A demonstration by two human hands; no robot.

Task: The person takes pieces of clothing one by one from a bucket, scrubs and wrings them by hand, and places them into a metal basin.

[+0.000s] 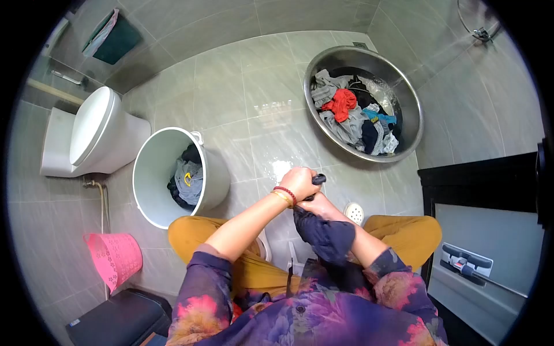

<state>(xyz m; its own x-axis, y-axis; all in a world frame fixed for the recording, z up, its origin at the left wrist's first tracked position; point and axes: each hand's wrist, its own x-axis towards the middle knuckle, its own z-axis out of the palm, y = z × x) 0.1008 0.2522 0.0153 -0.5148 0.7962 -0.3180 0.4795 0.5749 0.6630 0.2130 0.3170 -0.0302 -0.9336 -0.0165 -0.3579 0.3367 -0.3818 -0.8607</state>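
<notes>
A dark wet cloth (324, 232) is twisted between my two hands, in front of my body. My left hand (298, 183), with a red bead bracelet and a gold bangle at its wrist, is closed round the upper part of it. Just below and to the right, my right hand (319, 206) grips it too, its fingers partly hidden. The rest of the cloth hangs over my right forearm. A large metal basin (416, 115) at the upper right holds water and grey, red, blue and black clothes. In the white bucket (216, 179) to the left lie grey and dark clothes.
A white toilet (92, 127) stands at the far left, with a pink basket (115, 259) below it. A dark box (121, 317) is at the lower left. A mop head (466, 263) leans by the door at the right. The tiled floor (271, 86) looks wet.
</notes>
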